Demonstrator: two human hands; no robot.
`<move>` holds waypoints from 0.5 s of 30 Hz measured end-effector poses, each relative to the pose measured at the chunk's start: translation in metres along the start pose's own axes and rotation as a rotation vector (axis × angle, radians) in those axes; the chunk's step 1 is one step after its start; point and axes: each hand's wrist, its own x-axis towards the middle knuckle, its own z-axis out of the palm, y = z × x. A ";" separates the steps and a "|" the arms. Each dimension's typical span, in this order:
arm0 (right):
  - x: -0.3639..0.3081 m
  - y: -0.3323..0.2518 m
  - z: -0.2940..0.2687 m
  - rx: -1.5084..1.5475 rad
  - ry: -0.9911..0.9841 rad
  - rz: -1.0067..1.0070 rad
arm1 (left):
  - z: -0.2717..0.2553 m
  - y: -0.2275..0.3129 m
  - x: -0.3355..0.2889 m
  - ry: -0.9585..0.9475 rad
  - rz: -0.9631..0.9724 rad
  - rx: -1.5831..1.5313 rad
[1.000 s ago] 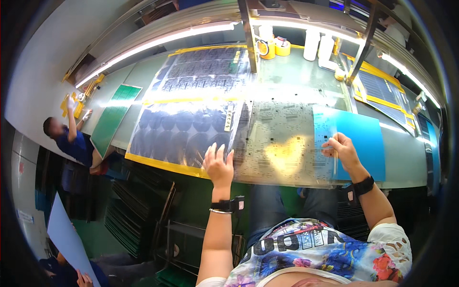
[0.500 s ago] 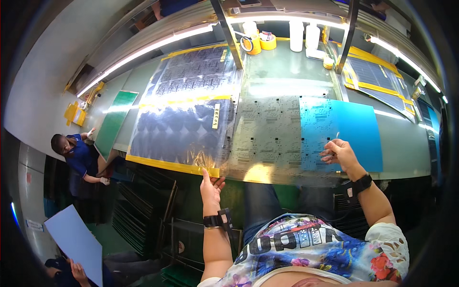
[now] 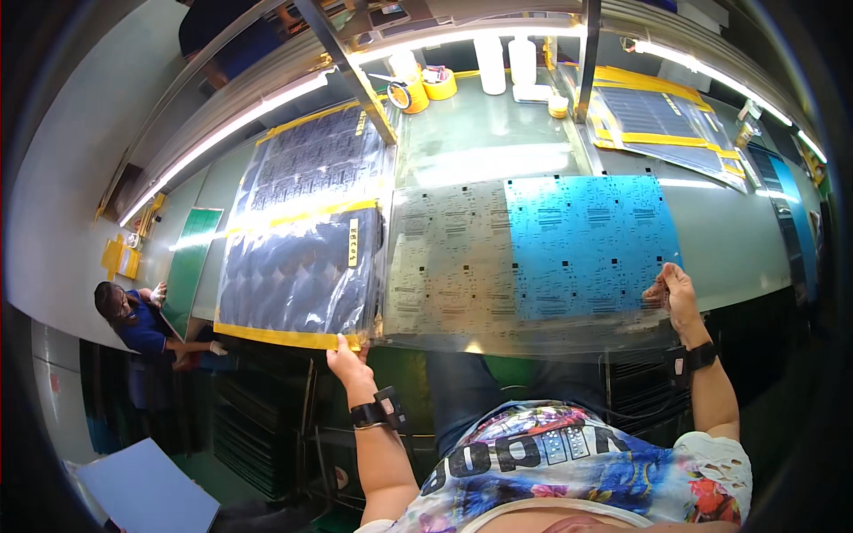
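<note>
A clear film with a black circuit pattern (image 3: 449, 253) lies over the bench and across a bright blue board (image 3: 591, 240). My right hand (image 3: 679, 300) pinches the film at the board's right edge, fingers closed. To the left lies a dark film sheet (image 3: 293, 266) under clear plastic, bordered with yellow tape (image 3: 275, 336). My left hand (image 3: 351, 362) grips the front right corner of that taped border, thumb on top and the other fingers partly hidden below the edge.
Tape rolls (image 3: 439, 83) and white bottles (image 3: 490, 65) stand at the back, beside metal posts (image 3: 346, 71). More taped films (image 3: 657, 115) lie at the far right. On the left a co-worker (image 3: 142, 320) handles a green board (image 3: 193, 266). A pale board (image 3: 147, 489) shows at lower left.
My right hand has moved right, and the patterned film now covers the blue board to its right edge. My left hand stays on the taped corner. The whole view has shifted somewhat.
</note>
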 end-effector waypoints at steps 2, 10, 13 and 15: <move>-0.005 -0.003 -0.010 -0.023 0.058 0.041 | -0.001 0.002 0.004 0.071 -0.015 0.052; -0.018 0.003 -0.059 -0.220 0.161 0.229 | -0.001 0.020 0.009 -0.088 -0.189 -0.150; -0.027 -0.011 -0.043 -0.292 0.078 0.324 | -0.015 0.022 0.030 -0.109 -0.194 -0.072; -0.028 -0.010 -0.042 -0.227 0.058 0.326 | -0.012 0.015 0.039 -0.057 -0.018 -0.021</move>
